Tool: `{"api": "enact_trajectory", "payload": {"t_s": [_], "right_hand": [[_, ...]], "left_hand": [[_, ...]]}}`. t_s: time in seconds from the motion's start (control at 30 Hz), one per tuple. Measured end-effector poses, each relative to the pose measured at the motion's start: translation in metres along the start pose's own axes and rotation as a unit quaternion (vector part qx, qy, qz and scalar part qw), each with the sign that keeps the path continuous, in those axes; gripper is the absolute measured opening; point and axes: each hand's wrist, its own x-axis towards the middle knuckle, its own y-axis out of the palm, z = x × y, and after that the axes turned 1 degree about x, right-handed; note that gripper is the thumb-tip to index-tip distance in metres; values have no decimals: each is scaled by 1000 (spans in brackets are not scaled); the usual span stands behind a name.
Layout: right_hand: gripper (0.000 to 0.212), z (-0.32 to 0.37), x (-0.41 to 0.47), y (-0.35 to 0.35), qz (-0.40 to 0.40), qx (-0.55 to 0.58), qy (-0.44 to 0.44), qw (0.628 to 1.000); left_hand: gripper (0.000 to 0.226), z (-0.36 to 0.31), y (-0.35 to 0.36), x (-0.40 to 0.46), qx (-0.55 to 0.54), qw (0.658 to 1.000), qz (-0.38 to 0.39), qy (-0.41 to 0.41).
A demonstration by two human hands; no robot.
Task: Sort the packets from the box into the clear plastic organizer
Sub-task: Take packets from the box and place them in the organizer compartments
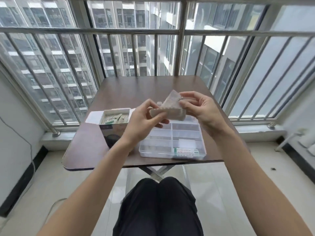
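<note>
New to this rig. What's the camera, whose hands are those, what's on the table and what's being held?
There is no robot here. One wide-angle camera sits on a person's head and looks forward and down, so you see their own two bare arms and their lap.

On the brown folding table stands an open box with packets inside, on the person's left. Beside it, to the right, lies the clear plastic organizer, split into compartments; a packet with green and red print already lies in its near right corner.

Above the organizer, the left hand and the right hand both pinch one pale packet, folded or bent between them. Its print is too blurred to read. Behind is a railed window.
</note>
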Motion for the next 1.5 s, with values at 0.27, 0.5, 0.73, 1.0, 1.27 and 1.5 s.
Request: {"api": "enact_trajectory", "payload": {"t_s": [0.27,0.5,0.73,1.0,1.27,1.5], "right_hand": [[8,-31,-45,-64,-58,-67,68,994],[6,-52,-47,-74,-108,-62,87,988],[15,-59,-52,-79,-128,-155,80,976],[10,-59,-68,-51,-89,-447,70,887],[14,-55,-67,-47,-89,-487,78,865],[56,-29,-67,-47,-36,-101,191,976]], "left_hand": [[17,37,59,-10,-4,996,44,-76],[16,46,59,-7,8,994,19,-110],[13,51,48,-9,51,992,-20,-116],[30,52,44,-11,99,992,-39,-61],[20,55,54,-13,116,991,-20,-56],[12,56,75,-13,194,973,28,123]]}}
